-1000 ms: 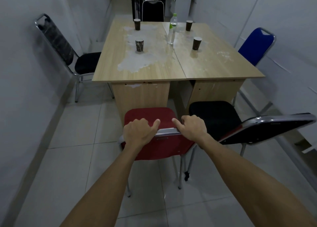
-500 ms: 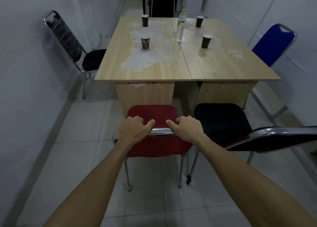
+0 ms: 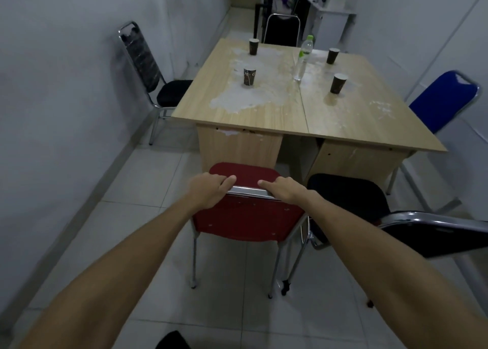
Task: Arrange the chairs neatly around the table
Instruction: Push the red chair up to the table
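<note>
A red chair (image 3: 248, 220) stands in front of me at the near end of the wooden table (image 3: 266, 116), its seat pointing toward the table. My left hand (image 3: 208, 190) and my right hand (image 3: 284, 190) both grip the chrome top bar of its backrest. To its right a black chair (image 3: 348, 201) stands at an angle, its backrest reaching toward the right edge. A black chair (image 3: 148, 71) stands by the left wall, a blue chair (image 3: 443, 100) on the right side, and a black chair (image 3: 282, 30) at the far end.
Several dark paper cups (image 3: 249, 76) and a clear water bottle (image 3: 303, 58) stand on the table, whose top has white stains. White walls run close on both sides. Pale floor tiles (image 3: 137, 216) lie open to the left of the red chair.
The view has swung left and the table now sits further right in frame. My hands keep their grip on the red chair's backrest; the chair stays near the table's end.
</note>
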